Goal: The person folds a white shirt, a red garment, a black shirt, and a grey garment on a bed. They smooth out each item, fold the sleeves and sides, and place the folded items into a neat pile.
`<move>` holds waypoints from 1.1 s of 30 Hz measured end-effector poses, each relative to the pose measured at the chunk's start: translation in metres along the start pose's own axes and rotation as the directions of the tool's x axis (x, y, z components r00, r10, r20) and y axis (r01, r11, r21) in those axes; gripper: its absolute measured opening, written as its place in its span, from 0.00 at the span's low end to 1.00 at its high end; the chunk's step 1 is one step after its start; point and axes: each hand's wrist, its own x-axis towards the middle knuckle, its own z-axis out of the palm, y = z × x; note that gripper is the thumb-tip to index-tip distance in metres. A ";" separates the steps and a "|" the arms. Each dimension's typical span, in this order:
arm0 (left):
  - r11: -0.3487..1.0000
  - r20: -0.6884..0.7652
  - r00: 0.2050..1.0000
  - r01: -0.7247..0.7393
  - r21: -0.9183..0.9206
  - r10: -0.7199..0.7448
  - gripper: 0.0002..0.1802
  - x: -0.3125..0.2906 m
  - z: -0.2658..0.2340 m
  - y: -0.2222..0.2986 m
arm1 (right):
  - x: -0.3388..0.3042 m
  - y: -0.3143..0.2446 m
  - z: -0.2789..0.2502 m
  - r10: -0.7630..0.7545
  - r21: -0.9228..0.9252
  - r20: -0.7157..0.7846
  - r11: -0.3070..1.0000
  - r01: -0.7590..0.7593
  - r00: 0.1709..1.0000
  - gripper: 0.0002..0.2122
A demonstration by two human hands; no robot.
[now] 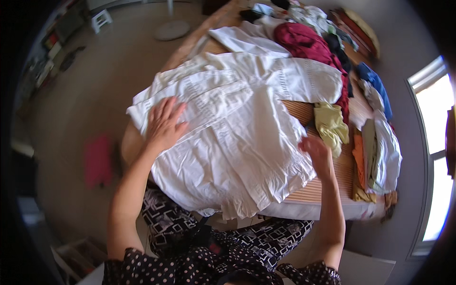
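A white shirt (247, 128) lies spread over the bed, its hem toward me. One sleeve (311, 80) stretches out to the right, while on the left a part of the garment is folded over the body. My left hand (164, 124) rests flat on the shirt's left side, fingers extended and a little apart. At the shirt's right edge is my right hand (317, 151), its fingers bent and smeared by motion; whether they pinch the cloth does not show. A crumpled yellow-green garment (331, 127) lies just beyond that hand.
Dark red cloth (304, 40) and other heaped clothes lie at the far side of the striped bed mat (304, 194). Folded garments (373, 152) line the right side near the window (434, 147). A white stool (100, 21) and a blurred pink object (98, 160) are on the floor at left.
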 end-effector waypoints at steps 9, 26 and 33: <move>0.999 0.010 0.999 0.044 -0.032 -0.044 0.36 -0.002 0.006 0.003 | 0.188 0.103 -0.041 0.420 0.612 -0.397 0.784 -0.106 0.816 0.06; 0.901 -0.160 0.971 0.095 -0.423 -0.177 0.36 -0.017 0.015 -0.015 | 0.195 -0.085 0.054 -0.516 0.043 -0.498 0.788 0.614 0.697 0.07; 0.032 -0.116 0.817 -0.119 -0.992 -0.565 0.39 -0.010 0.025 -0.022 | 0.119 -0.068 0.175 -0.492 -0.391 0.680 0.385 0.836 0.544 0.18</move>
